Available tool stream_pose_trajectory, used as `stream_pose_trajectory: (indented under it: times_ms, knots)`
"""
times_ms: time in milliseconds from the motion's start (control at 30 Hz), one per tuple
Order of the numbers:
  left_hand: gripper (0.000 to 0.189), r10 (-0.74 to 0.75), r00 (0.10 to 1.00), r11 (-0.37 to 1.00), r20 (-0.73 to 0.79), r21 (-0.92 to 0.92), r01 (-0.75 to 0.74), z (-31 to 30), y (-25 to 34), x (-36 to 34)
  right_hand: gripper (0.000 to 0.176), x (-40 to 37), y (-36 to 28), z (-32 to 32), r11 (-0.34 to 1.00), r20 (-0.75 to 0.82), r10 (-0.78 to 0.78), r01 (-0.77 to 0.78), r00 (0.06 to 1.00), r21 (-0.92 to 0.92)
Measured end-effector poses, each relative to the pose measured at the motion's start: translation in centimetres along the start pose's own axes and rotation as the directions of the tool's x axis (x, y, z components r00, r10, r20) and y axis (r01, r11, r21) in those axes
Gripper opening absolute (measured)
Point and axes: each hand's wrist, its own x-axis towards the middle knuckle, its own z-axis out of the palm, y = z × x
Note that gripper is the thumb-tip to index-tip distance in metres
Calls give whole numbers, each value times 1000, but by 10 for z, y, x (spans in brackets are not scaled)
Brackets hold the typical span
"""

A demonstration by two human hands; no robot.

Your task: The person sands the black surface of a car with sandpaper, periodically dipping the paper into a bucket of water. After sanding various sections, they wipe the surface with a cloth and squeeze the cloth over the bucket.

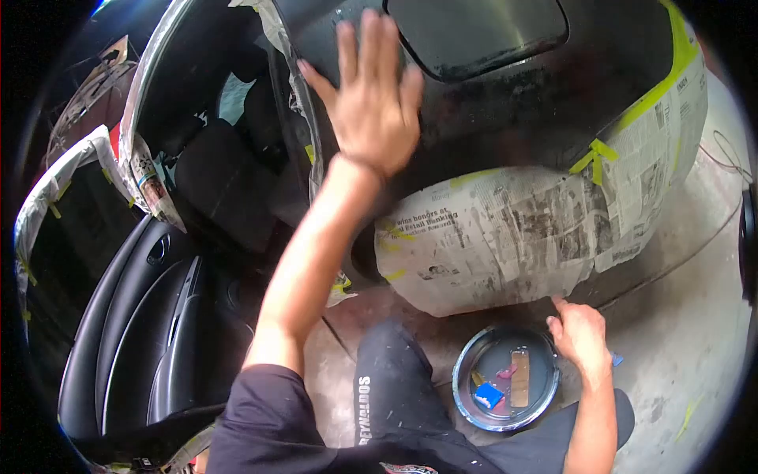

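My left hand (371, 110) lies with spread fingers on the dark, wet-looking car body panel (474, 118), just left of the fuel door (489, 35). Nothing shows between its fingers; a thin dark band is around the wrist. Lower right, my right hand (582, 336) hovers by the rim of a round basin (466, 355). Its index finger points toward the newspaper (505, 245) covering the wheel area, apart from the thumb, and no object shows in it. Inside the basin are a tan rectangular block (519, 378), a blue piece (489, 395) and a small pink piece (506, 371).
An open car door (134, 332) with taped edges stands at left, beside the doorway and dark seat (225, 162). Yellow-green tape (651, 99) holds newspaper along the rear. A cable runs over the concrete floor (655, 316). My knees are beside the basin.
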Motion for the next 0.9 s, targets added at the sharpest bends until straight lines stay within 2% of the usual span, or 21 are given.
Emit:
stream_pose_trajectory:
  times_ms: [33,100,167,233,267,300,367,467,533,567,633,700,767,800,900]
  knots:
    - [70,-13,999,998,37,-66,15,-4,13,-24,45,1,2,5,998,-60,-47,49,997,26]
    - [72,59,975,996,216,-73,-44,-6,35,-89,46,2,5,12,995,-56,-64,68,996,78]
    - [70,132,959,991,250,5,-137,-14,20,-84,47,0,19,26,996,-12,-83,83,997,22]
    - [66,72,987,997,141,7,-74,-17,-1,-33,48,4,19,31,996,34,-82,82,996,-19]
    - [63,29,999,994,38,108,-33,-13,-15,-1,48,5,18,29,997,65,-67,69,996,-41]
    - [63,-12,999,993,-39,117,16,-10,-24,27,48,6,17,26,996,96,-50,57,994,-68]
    - [65,-34,996,993,-79,109,43,-4,-22,23,49,7,5,22,998,46,-66,67,997,-4]
    - [70,-73,993,997,97,-3,73,-7,1,-80,51,2,0,27,992,89,-113,108,990,62]
    - [73,-46,981,999,191,11,45,-21,0,-103,52,-5,3,30,990,184,-117,102,976,93]
    - [70,-20,983,1000,185,21,16,-17,-9,-98,52,-8,8,31,995,215,-97,89,972,46]
    - [67,-22,998,999,62,29,20,-17,-29,-39,54,-8,19,37,997,274,-61,74,960,-36]
    - [66,-27,997,997,-66,77,33,-5,-45,11,54,-5,19,40,998,254,-45,57,966,-41]
    - [67,-41,997,993,-59,106,48,-5,-44,6,54,-5,8,31,999,204,-41,42,978,-3]
    - [67,-79,996,995,-34,53,81,-4,-39,-14,54,-6,5,27,999,225,-53,49,973,22]
    - [69,-130,990,991,62,-31,132,-11,-15,-107,54,-16,4,27,995,276,-82,63,958,78]
